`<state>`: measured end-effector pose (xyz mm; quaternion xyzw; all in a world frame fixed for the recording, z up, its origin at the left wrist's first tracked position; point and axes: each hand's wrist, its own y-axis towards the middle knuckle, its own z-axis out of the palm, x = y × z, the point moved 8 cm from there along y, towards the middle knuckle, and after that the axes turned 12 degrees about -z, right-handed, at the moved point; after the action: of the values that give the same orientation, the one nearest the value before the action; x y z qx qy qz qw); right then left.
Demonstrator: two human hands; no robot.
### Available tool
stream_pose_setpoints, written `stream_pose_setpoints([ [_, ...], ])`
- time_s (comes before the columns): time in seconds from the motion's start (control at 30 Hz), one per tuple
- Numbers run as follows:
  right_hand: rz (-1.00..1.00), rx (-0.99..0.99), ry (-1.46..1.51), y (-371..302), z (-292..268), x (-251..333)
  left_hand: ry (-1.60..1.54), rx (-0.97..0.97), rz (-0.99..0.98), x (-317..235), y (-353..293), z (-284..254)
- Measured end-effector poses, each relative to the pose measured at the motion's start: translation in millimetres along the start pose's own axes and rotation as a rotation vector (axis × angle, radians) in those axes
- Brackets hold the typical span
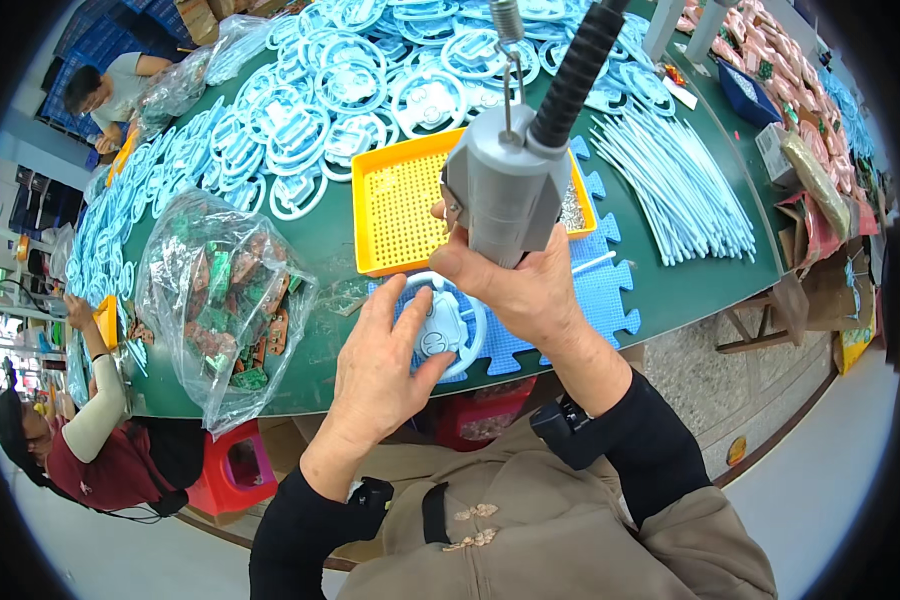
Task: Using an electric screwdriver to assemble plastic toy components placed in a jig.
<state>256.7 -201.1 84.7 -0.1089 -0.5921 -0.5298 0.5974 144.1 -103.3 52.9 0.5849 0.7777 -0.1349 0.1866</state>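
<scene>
My right hand is wrapped round a grey electric screwdriver, which hangs from a spring and has a thick black ribbed cable. The tool's lower tip is hidden behind the hand. Below it, a round light-blue plastic part with a ring rim lies on a blue foam mat. My left hand steadies this part, fingers and thumb on its rim. Just beyond stands a yellow tray with a perforated grid; small metal screws lie at its right side, partly covered by the screwdriver.
Many light-blue ring parts are heaped across the green table. A plastic bag of circuit boards sits left, a bundle of pale-blue rods right. Two other people work along the left side. A red stool stands below.
</scene>
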Motion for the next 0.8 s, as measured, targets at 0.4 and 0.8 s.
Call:
stream_pose_setpoints([
  [0.4,-0.173,-0.103,0.164,74,-6,33,0.116,-0.060,0.192,-7,-21,-7],
  [0.8,-0.114,-0.095,0.056,138,38,-79,0.050,-0.078,0.237,-1,-17,3],
])
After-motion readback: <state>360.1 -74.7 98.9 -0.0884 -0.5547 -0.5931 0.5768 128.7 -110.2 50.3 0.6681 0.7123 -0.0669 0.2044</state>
